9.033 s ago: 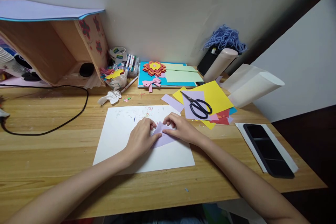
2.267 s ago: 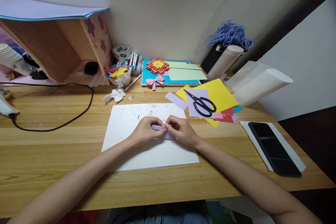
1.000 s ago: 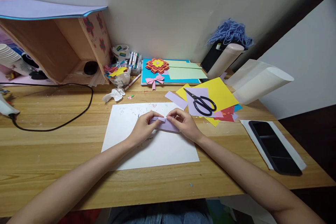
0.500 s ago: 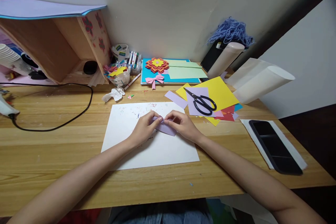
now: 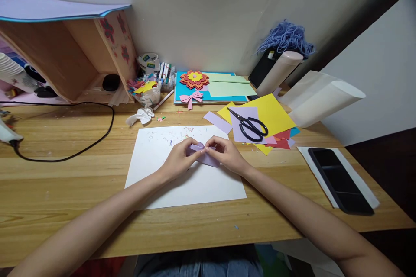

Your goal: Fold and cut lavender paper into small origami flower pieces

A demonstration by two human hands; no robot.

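Note:
A folded piece of purple paper [image 5: 208, 159] is held between my hands, above the white sheet [image 5: 159, 194] on the wooden table. My left hand [image 5: 182, 156] pinches its left part, thumb on top. From the right, my right hand [image 5: 225, 153] grips it with thumb and fingers. The two thumb tips meet near the middle of the fold. My fingers hide part of the paper.
Black scissors [image 5: 249, 127] lie on purple and yellow paper [image 5: 273, 114] to the right. A phone [image 5: 339, 179] rests farther right. Behind are a paper flower [image 5: 194, 80], a pink bow [image 5: 191, 98] and a tub of scraps [image 5: 146, 91]. A black cable [image 5: 81, 152] curves at left.
My left thumb has moved right, up against the right thumb. More of the purple paper's folded upper edge now shows between my fingers.

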